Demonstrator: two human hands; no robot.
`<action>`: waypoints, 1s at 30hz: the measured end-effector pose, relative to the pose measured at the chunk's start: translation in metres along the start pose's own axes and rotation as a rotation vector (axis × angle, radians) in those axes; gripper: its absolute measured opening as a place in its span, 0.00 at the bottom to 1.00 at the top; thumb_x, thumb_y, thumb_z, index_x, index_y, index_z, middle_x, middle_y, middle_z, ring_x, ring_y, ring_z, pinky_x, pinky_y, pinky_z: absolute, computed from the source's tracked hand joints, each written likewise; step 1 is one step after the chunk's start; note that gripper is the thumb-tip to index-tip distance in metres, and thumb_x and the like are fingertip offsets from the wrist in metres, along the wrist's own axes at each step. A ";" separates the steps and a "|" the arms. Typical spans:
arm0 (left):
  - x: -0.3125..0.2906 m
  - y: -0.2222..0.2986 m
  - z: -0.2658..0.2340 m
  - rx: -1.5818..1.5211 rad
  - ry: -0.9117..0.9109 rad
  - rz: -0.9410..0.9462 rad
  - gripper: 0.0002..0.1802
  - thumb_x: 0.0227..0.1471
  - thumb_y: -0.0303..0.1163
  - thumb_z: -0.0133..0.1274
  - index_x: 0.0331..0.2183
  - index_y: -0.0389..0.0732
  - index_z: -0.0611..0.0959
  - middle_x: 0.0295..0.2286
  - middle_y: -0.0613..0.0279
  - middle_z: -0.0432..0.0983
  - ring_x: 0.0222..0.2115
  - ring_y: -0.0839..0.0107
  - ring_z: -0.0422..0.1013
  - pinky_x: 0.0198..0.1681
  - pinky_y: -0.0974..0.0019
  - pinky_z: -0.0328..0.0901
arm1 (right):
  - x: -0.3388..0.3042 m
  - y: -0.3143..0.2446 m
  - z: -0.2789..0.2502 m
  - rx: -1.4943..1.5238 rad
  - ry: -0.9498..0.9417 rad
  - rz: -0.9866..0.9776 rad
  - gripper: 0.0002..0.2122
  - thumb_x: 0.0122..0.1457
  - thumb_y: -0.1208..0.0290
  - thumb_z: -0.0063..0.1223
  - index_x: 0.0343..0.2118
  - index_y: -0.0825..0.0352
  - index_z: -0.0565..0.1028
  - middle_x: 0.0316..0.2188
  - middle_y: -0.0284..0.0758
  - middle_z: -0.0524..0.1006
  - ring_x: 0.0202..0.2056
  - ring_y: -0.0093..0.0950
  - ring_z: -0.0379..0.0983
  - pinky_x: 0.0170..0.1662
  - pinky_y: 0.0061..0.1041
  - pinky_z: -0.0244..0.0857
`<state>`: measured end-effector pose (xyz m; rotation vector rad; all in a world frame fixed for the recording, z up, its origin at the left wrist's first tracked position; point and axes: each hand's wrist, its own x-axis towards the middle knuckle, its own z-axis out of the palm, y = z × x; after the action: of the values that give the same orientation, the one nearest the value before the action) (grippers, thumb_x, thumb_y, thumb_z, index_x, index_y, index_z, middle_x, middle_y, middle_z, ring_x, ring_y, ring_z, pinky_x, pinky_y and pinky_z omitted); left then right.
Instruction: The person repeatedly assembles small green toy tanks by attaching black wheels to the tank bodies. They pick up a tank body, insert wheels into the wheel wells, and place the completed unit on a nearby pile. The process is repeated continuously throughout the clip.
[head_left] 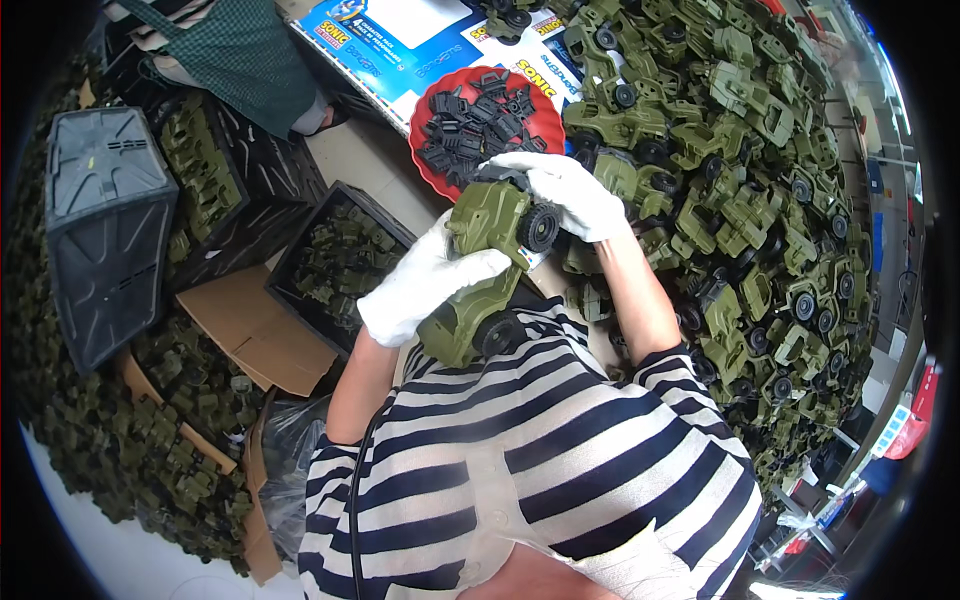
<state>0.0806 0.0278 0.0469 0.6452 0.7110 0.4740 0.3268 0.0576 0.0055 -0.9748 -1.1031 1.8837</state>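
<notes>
My left hand (420, 285), in a white glove, is wrapped round an olive-green toy jeep (488, 215) tilted in front of my chest. Black wheels (539, 228) show on the side facing right. My gloved right hand (565, 190) is closed at the jeep's far end, its fingers over a black plastic part (492, 174); the fingertips hide most of that part. Just beyond, a red scalloped bowl (420, 160) holds many similar black plastic parts (475, 120).
Toy jeeps (740, 210) lie heaped along the right. The bowl rests on a printed cardboard sheet (400, 45). Left are a black crate (340, 235) of green parts, grey crates (110, 200), a cardboard flap (255, 330) and piled green pieces (190, 450). A person's green checked garment (225, 65) shows far left.
</notes>
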 end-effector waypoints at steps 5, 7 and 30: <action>-0.002 -0.003 0.002 -0.034 0.022 -0.016 0.34 0.54 0.30 0.61 0.58 0.37 0.66 0.49 0.64 0.72 0.48 0.76 0.69 0.53 0.68 0.65 | -0.002 0.004 -0.003 0.157 0.011 0.049 0.34 0.56 0.54 0.61 0.57 0.79 0.67 0.55 0.44 0.71 0.57 0.31 0.67 0.61 0.30 0.59; -0.002 -0.001 0.004 -0.022 0.031 -0.019 0.33 0.54 0.30 0.61 0.58 0.37 0.66 0.48 0.64 0.73 0.47 0.76 0.70 0.52 0.68 0.66 | -0.005 0.007 -0.003 0.168 0.023 0.049 0.35 0.55 0.54 0.61 0.57 0.79 0.66 0.56 0.45 0.71 0.57 0.32 0.67 0.61 0.30 0.60; 0.007 -0.012 0.013 -0.010 0.086 0.045 0.35 0.51 0.23 0.62 0.59 0.37 0.66 0.49 0.61 0.73 0.47 0.76 0.71 0.50 0.69 0.67 | -0.011 -0.005 -0.014 -0.329 -0.004 -0.018 0.26 0.59 0.56 0.57 0.54 0.72 0.73 0.52 0.38 0.76 0.54 0.28 0.69 0.61 0.29 0.57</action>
<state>0.0965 0.0186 0.0431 0.6351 0.7763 0.5494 0.3445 0.0551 0.0079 -1.1357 -1.4498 1.7212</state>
